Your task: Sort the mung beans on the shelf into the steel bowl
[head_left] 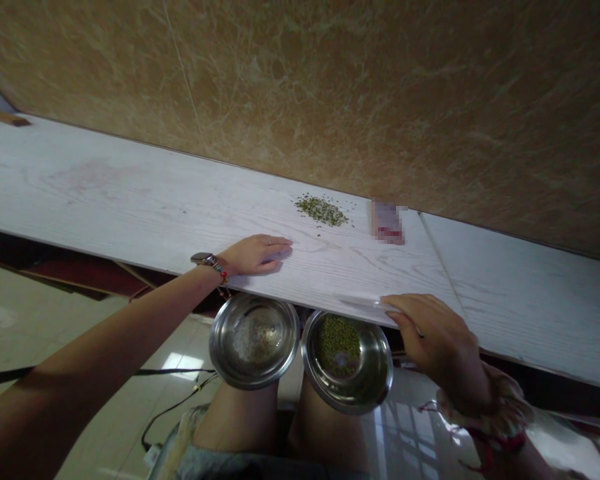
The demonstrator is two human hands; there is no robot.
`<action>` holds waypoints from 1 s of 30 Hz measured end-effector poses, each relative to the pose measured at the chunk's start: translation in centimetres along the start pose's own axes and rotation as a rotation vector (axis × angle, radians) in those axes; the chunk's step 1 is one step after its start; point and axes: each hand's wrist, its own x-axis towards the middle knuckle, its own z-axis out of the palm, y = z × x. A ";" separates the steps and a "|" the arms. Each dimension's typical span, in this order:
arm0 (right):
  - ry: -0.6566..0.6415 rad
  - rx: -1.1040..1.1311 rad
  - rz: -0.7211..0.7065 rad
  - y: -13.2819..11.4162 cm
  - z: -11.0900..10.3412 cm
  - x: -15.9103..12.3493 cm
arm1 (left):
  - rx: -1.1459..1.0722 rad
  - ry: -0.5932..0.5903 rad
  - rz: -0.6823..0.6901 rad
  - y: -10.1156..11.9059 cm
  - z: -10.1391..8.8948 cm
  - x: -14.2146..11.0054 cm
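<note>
My left hand (pixel 257 255) rests flat on the white wood-grain board, fingers stretched together, wearing a ring and a watch. My right hand (pixel 430 330) is at the board's front edge, its thumb and fingers pinched on a thin, clear flat piece (pixel 357 303) that looks blurred; its kind is unclear. Beyond both hands lies a small pile of green mung beans (pixel 323 210) mixed with pale grains. Below the edge, one steel bowl (pixel 295 340) contains whitish grains (pixel 253 341). The other steel bowl (pixel 387 373) has mung beans (pixel 337 343) in it.
The white board (pixel 130 193) runs along a brown marbled wall (pixel 280 87). A pixelated packet (pixel 387 222) lies right of the pile. At the far left is a brown wooden piece (pixel 5 118). Both bowls sit over the person's knees; a black cable (pixel 167 410) hangs below.
</note>
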 end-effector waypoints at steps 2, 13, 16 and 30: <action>0.050 -0.061 0.008 0.6 0.6 0.5 | 0.010 0.001 -0.014 0.0 0.0 0.0; 0.178 -0.187 0.099 5.5 7.2 4.2 | 0.048 -0.024 -0.092 -0.2 0.1 0.0; 0.142 -0.199 0.084 6.2 8.7 5.6 | 0.038 -0.024 -0.104 -0.2 0.1 0.0; 0.065 -0.179 0.033 5.9 10.0 6.5 | 0.028 -0.021 -0.111 -0.1 0.0 0.2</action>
